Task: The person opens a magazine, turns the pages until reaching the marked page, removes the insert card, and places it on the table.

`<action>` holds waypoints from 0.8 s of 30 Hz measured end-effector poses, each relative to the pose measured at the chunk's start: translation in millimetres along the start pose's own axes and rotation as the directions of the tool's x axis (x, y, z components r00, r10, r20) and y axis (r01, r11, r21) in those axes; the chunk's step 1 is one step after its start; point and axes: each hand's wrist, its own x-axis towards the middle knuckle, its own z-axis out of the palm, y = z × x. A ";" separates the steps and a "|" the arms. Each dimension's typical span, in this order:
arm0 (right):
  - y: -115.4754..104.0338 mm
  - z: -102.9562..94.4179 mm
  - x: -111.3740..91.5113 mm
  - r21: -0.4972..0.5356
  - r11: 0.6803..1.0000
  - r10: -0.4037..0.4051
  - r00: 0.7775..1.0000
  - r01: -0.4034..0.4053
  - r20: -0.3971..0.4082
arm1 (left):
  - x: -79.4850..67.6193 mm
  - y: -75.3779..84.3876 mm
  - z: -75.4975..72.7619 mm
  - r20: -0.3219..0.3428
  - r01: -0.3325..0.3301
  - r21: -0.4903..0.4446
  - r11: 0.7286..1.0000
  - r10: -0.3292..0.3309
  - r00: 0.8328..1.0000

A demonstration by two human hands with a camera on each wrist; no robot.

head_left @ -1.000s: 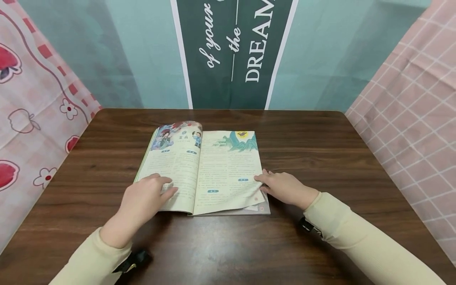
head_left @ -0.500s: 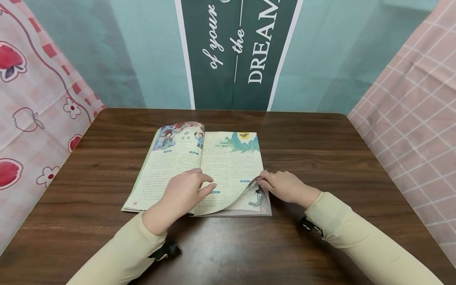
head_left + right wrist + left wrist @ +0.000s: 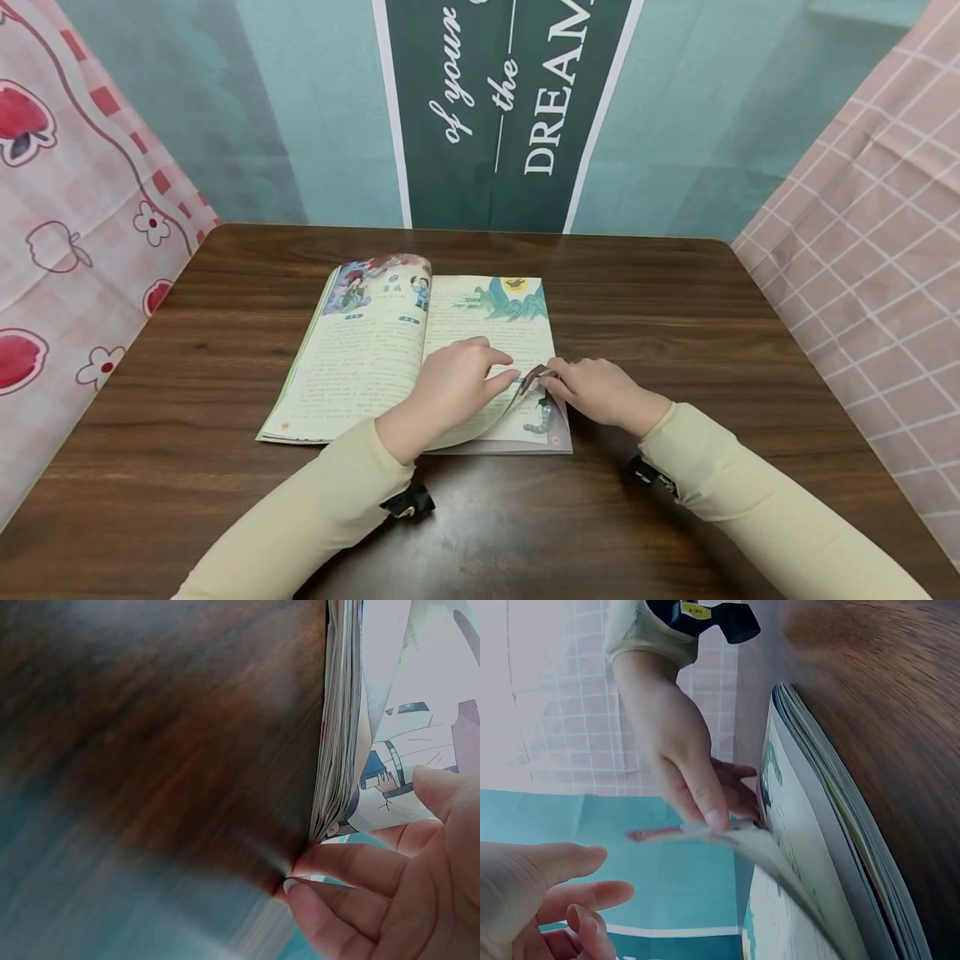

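Note:
An open illustrated magazine (image 3: 345,375) lies on the wooden table, its left pages bulging slightly near the spine. My right hand (image 3: 603,392) is at its right edge, pinching the raised corner of a right-hand page (image 3: 787,877) between thumb and fingers. That page curls upward and uncovers part of the page beneath, where a grey-green caterpillar drawing (image 3: 538,421) shows. Over the right half hovers my left hand (image 3: 457,383), its fingers loosely extended toward the lifted corner and holding nothing. In the left wrist view, a gap separates the left fingertips (image 3: 592,859) from the raised page.
The dark wooden table (image 3: 675,325) extends around the magazine on all sides. A teal cloth with lettering (image 3: 330,117) hangs behind it. Patterned pink cloths stand at the left (image 3: 82,225) and right (image 3: 877,200).
My left hand has moved right from the left page to over the right page. My right hand has stayed at the right edge and lifted the page corner, which now curls up.

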 end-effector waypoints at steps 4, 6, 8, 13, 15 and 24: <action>-0.8 0.0 0.5 -0.005 1.000 0.004 1.000 -0.004 -0.008 | 5.9 6.5 4.3 0.016 0.006 0.017 1.000 -0.006 1.000; -1.2 -0.1 0.4 -0.011 1.000 0.003 1.000 -0.003 -0.013 | 7.8 9.4 5.6 0.018 0.008 0.023 1.000 -0.008 1.000; -1.3 0.1 -0.1 -0.016 1.000 -0.003 1.000 0.003 -0.020 | 9.4 11.8 6.8 0.017 0.007 0.029 1.000 -0.008 1.000; -0.8 0.9 -2.1 -0.018 1.000 -0.027 0.998 0.026 -0.050 | 13.8 17.3 10.6 0.012 -0.005 0.022 1.000 0.005 1.000; -0.6 1.3 -2.8 -0.013 0.999 -0.033 0.998 0.032 -0.056 | 15.4 19.3 12.4 0.010 -0.008 0.014 1.000 0.008 1.000; -2.7 -0.7 -3.2 -0.020 1.000 -0.013 0.999 0.013 -0.039 | 18.5 21.4 14.8 -0.014 0.004 0.039 0.999 -0.004 1.000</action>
